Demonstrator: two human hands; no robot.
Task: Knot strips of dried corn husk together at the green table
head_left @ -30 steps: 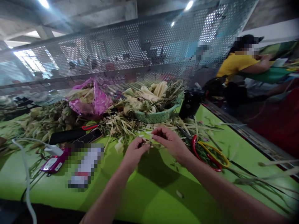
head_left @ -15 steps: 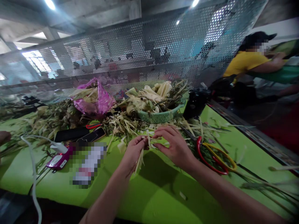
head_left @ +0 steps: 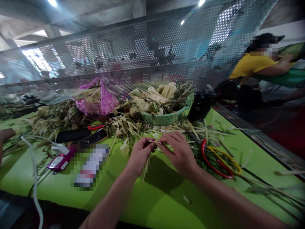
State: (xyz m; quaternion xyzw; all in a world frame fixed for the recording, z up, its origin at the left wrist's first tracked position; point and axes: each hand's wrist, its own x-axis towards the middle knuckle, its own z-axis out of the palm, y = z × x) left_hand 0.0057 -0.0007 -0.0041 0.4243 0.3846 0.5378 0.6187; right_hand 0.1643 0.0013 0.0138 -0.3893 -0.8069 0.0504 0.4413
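Over the green table, my left hand pinches a small bundle of pale dried plant strips, whose ends hang below the palm. My right hand meets it from the right, thumb and forefinger closed on the upper end of the same strips. The fingertips of both hands almost touch, so the exact spot where the strips cross is partly hidden. Scissors with red and yellow handles lie open to the right of my right hand, on green stalks.
Behind my hands stand a green basket of dried husks and a pink plastic bag. A black container is beside the basket. Phones and a purple power strip lie left. Another person's hand shows at the left edge.
My right fingers have closed in on the strips beside my left fingertips. The loop of strip that stood up between the hands now lies lower. The other person's hand reaches further into view.
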